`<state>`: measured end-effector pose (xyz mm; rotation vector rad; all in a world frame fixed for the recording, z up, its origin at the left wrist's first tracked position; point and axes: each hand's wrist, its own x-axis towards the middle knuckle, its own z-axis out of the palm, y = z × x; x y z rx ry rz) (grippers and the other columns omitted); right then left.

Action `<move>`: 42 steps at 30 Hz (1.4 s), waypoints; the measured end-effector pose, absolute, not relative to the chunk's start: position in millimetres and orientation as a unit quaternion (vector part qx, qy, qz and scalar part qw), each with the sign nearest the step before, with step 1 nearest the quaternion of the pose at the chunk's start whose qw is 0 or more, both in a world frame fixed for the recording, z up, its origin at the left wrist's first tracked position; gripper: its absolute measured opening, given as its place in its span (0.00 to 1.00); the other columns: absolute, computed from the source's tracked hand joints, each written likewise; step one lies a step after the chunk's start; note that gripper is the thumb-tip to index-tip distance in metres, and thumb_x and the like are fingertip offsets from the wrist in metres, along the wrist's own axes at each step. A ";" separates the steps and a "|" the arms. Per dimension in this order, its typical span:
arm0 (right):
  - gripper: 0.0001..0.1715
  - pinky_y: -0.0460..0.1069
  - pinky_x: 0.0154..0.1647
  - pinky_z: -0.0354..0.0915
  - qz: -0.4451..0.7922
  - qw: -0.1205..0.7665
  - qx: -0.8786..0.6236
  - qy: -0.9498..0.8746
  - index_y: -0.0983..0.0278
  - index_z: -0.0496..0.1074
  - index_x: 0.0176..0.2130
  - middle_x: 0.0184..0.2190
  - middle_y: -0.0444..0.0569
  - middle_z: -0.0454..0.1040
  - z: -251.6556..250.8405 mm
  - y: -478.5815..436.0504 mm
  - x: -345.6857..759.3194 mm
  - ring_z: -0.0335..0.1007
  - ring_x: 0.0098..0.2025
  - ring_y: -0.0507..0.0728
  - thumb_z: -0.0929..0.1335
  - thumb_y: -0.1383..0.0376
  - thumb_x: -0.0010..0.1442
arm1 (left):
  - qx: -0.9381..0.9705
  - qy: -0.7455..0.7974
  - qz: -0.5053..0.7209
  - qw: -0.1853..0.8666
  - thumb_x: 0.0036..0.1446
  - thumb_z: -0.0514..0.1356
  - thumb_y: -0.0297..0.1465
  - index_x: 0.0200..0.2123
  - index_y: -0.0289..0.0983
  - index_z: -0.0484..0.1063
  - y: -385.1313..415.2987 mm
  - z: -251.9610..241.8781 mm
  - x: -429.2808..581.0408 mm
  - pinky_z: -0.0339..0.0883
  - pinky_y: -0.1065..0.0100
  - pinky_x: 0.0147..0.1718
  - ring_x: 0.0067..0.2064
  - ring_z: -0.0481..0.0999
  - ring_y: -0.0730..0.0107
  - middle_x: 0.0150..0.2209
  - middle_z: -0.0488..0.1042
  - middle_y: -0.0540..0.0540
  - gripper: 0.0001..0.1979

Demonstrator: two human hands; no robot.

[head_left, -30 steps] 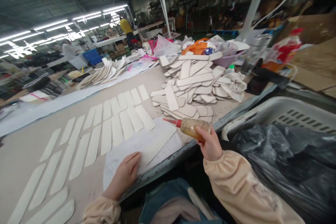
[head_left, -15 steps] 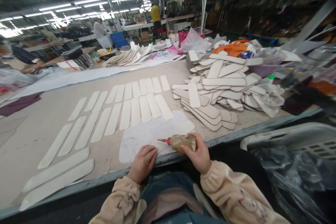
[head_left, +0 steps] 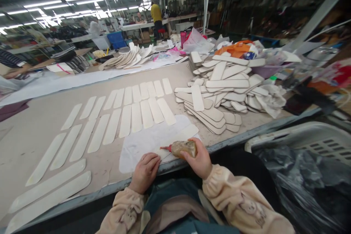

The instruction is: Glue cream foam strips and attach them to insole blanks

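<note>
My right hand (head_left: 199,160) is wrapped round a small amber glue bottle (head_left: 183,148) with a red nozzle pointing left. The nozzle tip hovers over a long cream strip (head_left: 183,135) that lies on a white sheet (head_left: 145,142) at the table's near edge. My left hand (head_left: 145,171) rests on the near end of that strip and the sheet, fingers curled down and pressing. Two rows of cream strips (head_left: 128,111) lie side by side beyond the sheet.
A heap of cream strips (head_left: 219,95) sits to the right on the table (head_left: 35,124). A white basket with a black bag (head_left: 309,175) stands at right. Clutter and bags line the far right edge. Other people work at benches behind.
The view swung left and levelled. My right hand brought the bottle down and left toward the strip's near end. My left hand drew back to the table edge and curled.
</note>
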<state>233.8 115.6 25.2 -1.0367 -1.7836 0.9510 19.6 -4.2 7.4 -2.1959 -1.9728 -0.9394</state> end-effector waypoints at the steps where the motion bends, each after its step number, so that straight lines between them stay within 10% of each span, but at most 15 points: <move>1: 0.25 0.56 0.48 0.65 0.370 0.424 -0.426 -0.708 0.63 0.63 0.46 0.41 0.51 0.70 26.5 118.6 237.0 0.68 0.43 0.60 0.71 0.59 0.50 | -0.709 -0.636 -0.303 0.023 0.57 0.57 0.26 0.41 0.38 0.72 -3.9 7.3 19.3 0.69 0.62 0.44 0.43 0.71 0.66 0.39 0.73 0.44 0.09; 18: 0.26 0.57 0.47 0.64 0.151 0.483 -0.552 -0.663 0.63 0.64 0.46 0.41 0.53 0.69 33.4 178.2 299.5 0.66 0.44 0.62 0.69 0.53 0.50 | -0.719 -0.625 -0.298 0.063 0.57 0.57 0.27 0.38 0.37 0.73 -1.8 3.7 14.6 0.70 0.63 0.42 0.42 0.71 0.67 0.39 0.73 0.44 0.06; 29: 0.26 0.55 0.44 0.66 0.388 0.418 -0.416 -0.708 0.63 0.63 0.47 0.40 0.51 0.71 41.2 124.7 256.9 0.69 0.41 0.60 0.70 0.56 0.51 | -0.697 -0.648 -0.305 0.034 0.57 0.56 0.27 0.37 0.38 0.72 -6.4 4.6 20.3 0.69 0.64 0.44 0.43 0.71 0.67 0.37 0.73 0.45 0.06; 42: 0.26 0.57 0.44 0.66 0.279 0.430 -0.498 -0.699 0.64 0.64 0.46 0.39 0.52 0.70 35.6 151.7 285.8 0.68 0.40 0.61 0.69 0.53 0.52 | -0.703 -0.632 -0.323 0.041 0.57 0.57 0.26 0.36 0.37 0.72 -4.4 6.3 20.8 0.69 0.64 0.43 0.42 0.72 0.68 0.35 0.73 0.45 0.05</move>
